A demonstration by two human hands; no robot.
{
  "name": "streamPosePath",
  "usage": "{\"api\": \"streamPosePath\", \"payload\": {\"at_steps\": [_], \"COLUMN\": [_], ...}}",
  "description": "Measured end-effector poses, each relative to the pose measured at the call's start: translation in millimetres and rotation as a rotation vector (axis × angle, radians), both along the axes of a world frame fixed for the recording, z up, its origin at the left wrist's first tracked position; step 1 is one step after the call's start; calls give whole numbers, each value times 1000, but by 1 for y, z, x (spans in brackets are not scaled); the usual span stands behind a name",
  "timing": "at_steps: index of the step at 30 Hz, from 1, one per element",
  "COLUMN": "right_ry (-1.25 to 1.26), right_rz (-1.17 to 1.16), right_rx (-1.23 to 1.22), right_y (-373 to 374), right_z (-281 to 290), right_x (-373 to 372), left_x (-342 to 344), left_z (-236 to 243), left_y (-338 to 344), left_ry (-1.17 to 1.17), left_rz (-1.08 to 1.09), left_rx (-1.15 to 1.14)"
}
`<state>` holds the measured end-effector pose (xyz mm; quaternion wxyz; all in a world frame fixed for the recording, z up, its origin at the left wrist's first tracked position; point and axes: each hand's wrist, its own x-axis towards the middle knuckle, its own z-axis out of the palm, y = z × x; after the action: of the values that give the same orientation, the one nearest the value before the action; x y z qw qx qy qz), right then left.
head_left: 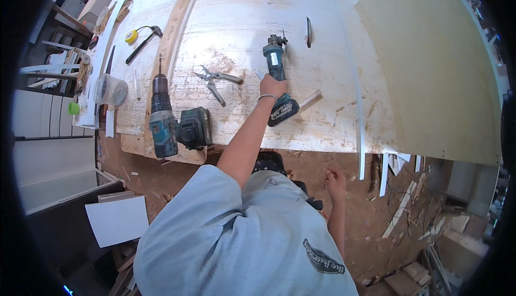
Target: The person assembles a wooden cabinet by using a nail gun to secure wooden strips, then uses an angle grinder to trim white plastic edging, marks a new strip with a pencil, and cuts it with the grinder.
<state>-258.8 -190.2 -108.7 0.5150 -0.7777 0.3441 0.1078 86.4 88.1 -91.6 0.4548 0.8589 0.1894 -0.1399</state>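
Observation:
My left hand point(273, 87) is closed around the teal body of a cordless angle grinder point(275, 62). Its disc end points away from me, and its black battery sits nearest me, over the white tabletop. Down past the table's near edge, my right hand point(336, 182) hangs at my side with fingers loosely bent and nothing visible in them. Left of the grinder lie spread pliers point(216, 79) with grey handles. A teal cordless drill point(162, 124) lies farther left with its bit pointing away. Beyond the grinder, to the right, is a thin dark piece point(308, 31).
A hammer point(144, 44) and yellow tape measure point(130, 36) lie at far left, near a clear plastic tub point(109, 89). A long wooden strip point(179, 19) runs along the table point(242, 129). At right lie a large beige panel point(435, 65) and white strips point(361, 159). Scraps litter the floor.

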Motion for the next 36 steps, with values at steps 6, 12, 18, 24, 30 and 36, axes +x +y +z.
{"api": "streamPosePath", "payload": {"at_steps": [6, 12, 18, 24, 30, 36], "right_ry": [17, 26, -295, 83, -96, -316], "right_rz": [115, 285, -35, -144, -5, -78], "right_rx": [-78, -127, -663, -787, -643, -364], "right_y": [2, 8, 7, -98, -45, 0], "right_z": [-7, -13, 43, -11, 77, 133], "right_x": [-4, -2, 43, 33, 20, -1], "left_x": [-15, -23, -70, -84, -149, -183], "left_z": [30, 47, 232, 229, 109, 204], "left_y": [19, 44, 34, -61, -120, -222], "left_ry": [-7, -241, -984, -772, -58, -251], "left_rz": [-32, -127, -58, -546, -783, -591], "left_rx": [209, 300, -280, -152, -370, -917]}}
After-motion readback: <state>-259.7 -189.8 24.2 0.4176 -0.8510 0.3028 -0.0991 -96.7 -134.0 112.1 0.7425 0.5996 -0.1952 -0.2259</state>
